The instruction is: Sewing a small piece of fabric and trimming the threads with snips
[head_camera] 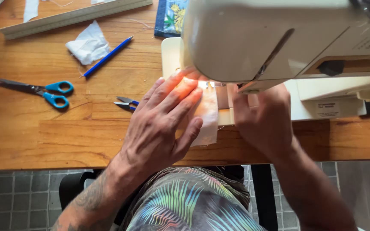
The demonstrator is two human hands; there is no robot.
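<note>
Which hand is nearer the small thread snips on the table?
Left. The left hand lies flat on the fabric just right of the thread snips; the right hand is farther right, under the sewing machine head.

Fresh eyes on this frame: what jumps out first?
The cream sewing machine fills the upper right. Under it, the left hand lies flat on a pale fabric piece at the lit needle area, and the right hand rests beside it. Left on the wooden table lie blue-handled scissors.
</note>
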